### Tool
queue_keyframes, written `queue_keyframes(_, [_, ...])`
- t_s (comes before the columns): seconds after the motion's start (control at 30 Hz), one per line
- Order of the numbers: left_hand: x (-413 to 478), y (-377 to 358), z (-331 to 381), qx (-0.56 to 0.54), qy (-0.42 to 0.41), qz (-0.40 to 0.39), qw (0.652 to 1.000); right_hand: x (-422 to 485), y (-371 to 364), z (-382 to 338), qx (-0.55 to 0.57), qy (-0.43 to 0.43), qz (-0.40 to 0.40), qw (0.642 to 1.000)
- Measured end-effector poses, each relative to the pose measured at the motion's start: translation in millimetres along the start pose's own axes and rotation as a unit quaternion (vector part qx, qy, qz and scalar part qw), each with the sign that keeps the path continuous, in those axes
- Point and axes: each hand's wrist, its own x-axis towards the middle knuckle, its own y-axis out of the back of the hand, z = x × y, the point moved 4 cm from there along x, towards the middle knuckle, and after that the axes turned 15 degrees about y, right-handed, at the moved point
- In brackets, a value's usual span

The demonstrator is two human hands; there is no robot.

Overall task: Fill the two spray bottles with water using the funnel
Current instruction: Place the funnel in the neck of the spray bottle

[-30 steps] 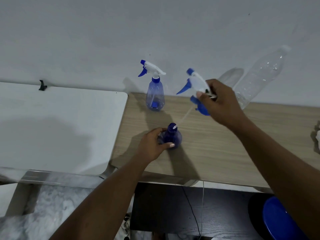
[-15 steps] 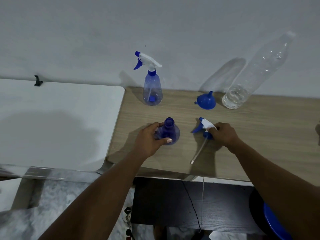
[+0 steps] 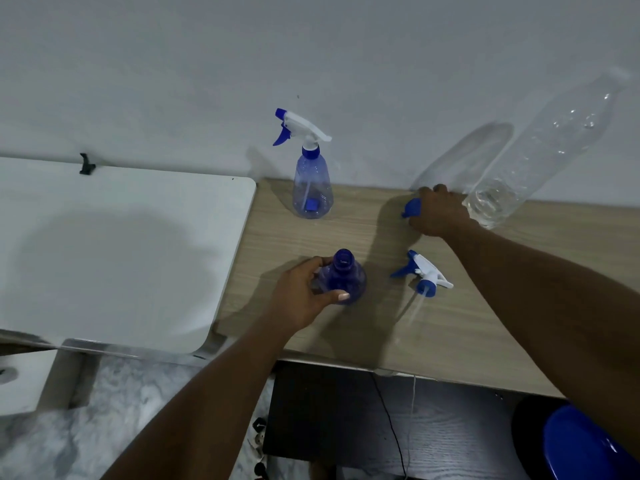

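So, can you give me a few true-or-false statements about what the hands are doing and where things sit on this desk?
1. The left hand grips the open blue plastic spray bottle, which has no top on. True.
2. The white-and-blue trigger spray head is in the right hand. False: it lies on the wooden desk, and the right hand grasps the small blue plastic funnel.
3. The second blue spray bottle, by the wall, has its trigger top on. True.
4. The funnel sits in the open bottle's neck. False: it is at the back of the desk, beside the tall clear plastic water bottle.
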Motion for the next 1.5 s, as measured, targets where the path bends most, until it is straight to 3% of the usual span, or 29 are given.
queue_keyframes(0.27, [1.9,-0.3,-2.6,-0.003,-0.003,0.003,1.0,2.2,-20.3,-25.6,-0.049,0.04,-0.064,0.996])
queue_keyframes(0.33, [1.3,-0.5,-0.7,-0.004,0.001,0.001,1.0,0.1,-12.7,-27.8,-0.013,0.042,-0.052,0.998])
queue_keyframes(0.4, [1.0,0.7,1.0,-0.001,0.0,0.003,1.0,-5.7,3.3,-36.5,0.095,0.044,0.009,0.994])
queue_keyframes(0.53, [0.8,0.2,-1.8,-0.014,0.006,0.0,1.0,-42.6,36.2,-74.2,0.395,0.052,0.141,0.906])
queue_keyframes(0.63, [2.8,-2.1,-4.8,-0.011,0.011,0.0,1.0,-79.1,46.4,-105.0,0.467,0.096,0.2,0.856])
queue_keyframes(0.73, [1.9,-2.2,-5.6,-0.004,0.004,0.003,1.0,-107.0,38.4,-125.4,0.486,0.134,0.222,0.835])
queue_keyframes(1.2, [-0.1,-9.7,-4.0,-0.014,0.017,-0.022,1.0,-147.2,2.1,-129.9,0.381,0.214,0.225,0.871])
queue_keyframes(1.5, [2.6,-10.4,-11.8,-0.043,0.045,-0.055,0.997,-158.5,-1.4,-115.0,0.375,0.189,0.178,0.89])
